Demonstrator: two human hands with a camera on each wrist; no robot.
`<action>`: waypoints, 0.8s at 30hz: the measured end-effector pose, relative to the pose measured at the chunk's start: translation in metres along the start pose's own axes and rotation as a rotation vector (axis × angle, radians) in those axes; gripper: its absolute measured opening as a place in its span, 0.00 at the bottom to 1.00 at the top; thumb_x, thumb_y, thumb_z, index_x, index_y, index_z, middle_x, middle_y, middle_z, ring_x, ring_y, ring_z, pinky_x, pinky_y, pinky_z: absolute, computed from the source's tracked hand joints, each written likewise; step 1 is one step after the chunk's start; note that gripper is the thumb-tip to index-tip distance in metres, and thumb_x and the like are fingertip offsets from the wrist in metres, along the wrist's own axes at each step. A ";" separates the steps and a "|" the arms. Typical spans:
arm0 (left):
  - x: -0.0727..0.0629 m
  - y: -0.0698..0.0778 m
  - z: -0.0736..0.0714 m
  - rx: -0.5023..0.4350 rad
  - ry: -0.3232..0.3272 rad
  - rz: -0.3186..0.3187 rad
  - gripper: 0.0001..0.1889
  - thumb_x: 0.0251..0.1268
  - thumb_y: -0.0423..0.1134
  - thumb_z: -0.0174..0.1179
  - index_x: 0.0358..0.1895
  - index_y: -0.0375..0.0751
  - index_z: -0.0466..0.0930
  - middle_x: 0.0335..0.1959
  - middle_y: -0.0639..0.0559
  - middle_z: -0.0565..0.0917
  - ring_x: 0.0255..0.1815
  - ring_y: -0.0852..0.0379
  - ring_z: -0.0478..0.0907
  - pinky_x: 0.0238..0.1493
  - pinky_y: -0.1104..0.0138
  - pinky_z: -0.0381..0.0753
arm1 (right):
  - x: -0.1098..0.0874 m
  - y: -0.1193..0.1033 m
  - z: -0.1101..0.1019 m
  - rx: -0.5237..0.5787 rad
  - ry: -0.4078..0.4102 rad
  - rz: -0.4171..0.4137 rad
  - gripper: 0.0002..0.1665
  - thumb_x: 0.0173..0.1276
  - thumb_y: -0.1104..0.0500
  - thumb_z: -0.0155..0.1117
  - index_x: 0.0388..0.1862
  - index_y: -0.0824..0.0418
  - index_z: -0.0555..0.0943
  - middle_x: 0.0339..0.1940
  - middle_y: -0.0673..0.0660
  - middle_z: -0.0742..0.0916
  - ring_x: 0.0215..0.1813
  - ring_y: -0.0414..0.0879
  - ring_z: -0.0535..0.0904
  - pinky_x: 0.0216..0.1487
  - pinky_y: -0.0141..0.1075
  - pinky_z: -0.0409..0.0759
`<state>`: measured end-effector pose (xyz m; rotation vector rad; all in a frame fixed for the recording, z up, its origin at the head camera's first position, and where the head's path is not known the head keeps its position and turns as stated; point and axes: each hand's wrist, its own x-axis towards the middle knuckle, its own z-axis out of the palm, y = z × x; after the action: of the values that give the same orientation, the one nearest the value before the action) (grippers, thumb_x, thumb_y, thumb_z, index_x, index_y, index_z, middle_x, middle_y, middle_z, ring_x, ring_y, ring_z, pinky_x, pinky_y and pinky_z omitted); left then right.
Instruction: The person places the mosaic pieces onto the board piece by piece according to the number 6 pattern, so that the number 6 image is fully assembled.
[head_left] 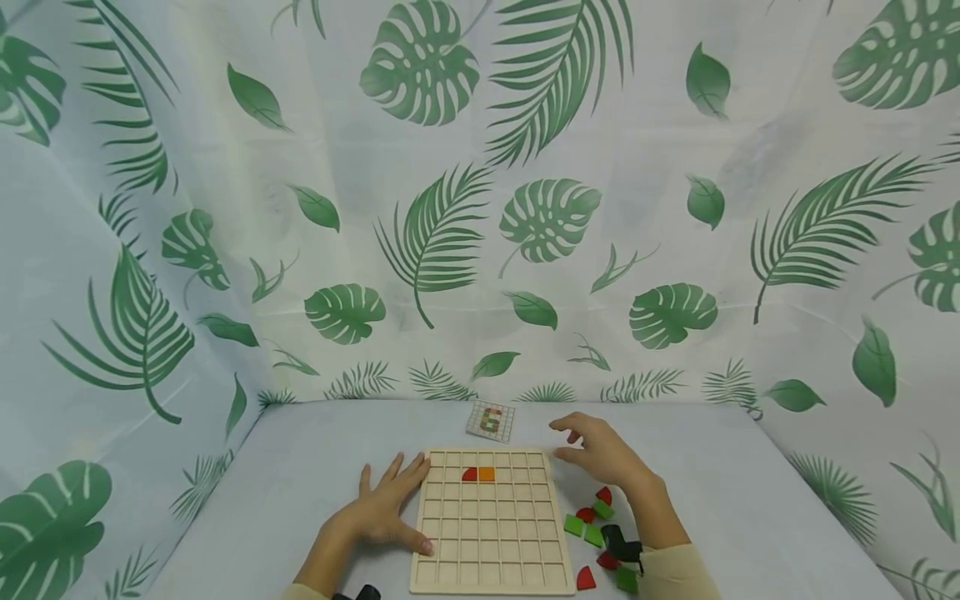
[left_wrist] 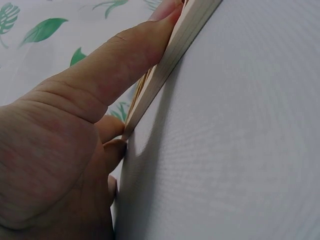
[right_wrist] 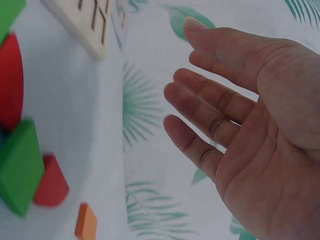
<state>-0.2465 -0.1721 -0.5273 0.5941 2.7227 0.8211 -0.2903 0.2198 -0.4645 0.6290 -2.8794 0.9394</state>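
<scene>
A pale wooden grid board [head_left: 495, 530] lies flat on the table. In its second row sit a red quarter-round piece [head_left: 470, 474] and, right beside it, an orange square piece [head_left: 487, 474]. My left hand [head_left: 381, 508] rests along the board's left side, fingers spread, thumb on the rim. The left wrist view shows that thumb [left_wrist: 115, 70] against the board's side edge [left_wrist: 165, 65]. Past the upper right corner, my right hand [head_left: 600, 450] hovers with bent, relaxed fingers. Its palm faces the right wrist view, and the hand [right_wrist: 240, 110] holds nothing there.
Right of the board lie loose green pieces [head_left: 573, 525] and red pieces [head_left: 586, 578], partly covered by the right wrist camera [head_left: 617, 543]. An orange piece [right_wrist: 86, 221] lies among them. A small pattern card [head_left: 491, 421] is behind the board, before a leaf-print curtain [head_left: 450, 350].
</scene>
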 end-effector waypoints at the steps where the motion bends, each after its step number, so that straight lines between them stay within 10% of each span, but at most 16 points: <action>1: 0.000 0.000 0.000 0.002 0.000 -0.001 0.70 0.36 0.69 0.80 0.85 0.46 0.52 0.87 0.46 0.49 0.87 0.33 0.35 0.70 0.23 0.16 | -0.001 0.002 -0.002 0.003 0.003 0.009 0.25 0.69 0.59 0.73 0.64 0.61 0.83 0.59 0.61 0.87 0.52 0.51 0.81 0.45 0.41 0.82; 24: -0.001 0.001 0.000 -0.020 0.005 -0.001 0.72 0.34 0.69 0.81 0.85 0.46 0.52 0.87 0.46 0.49 0.87 0.33 0.34 0.70 0.25 0.13 | -0.020 0.041 -0.030 0.089 -0.074 0.117 0.25 0.69 0.57 0.74 0.63 0.64 0.83 0.54 0.63 0.88 0.51 0.51 0.83 0.42 0.39 0.86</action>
<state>-0.2449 -0.1718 -0.5270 0.5879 2.7155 0.8501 -0.2906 0.2739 -0.4665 0.5172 -2.9821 1.0865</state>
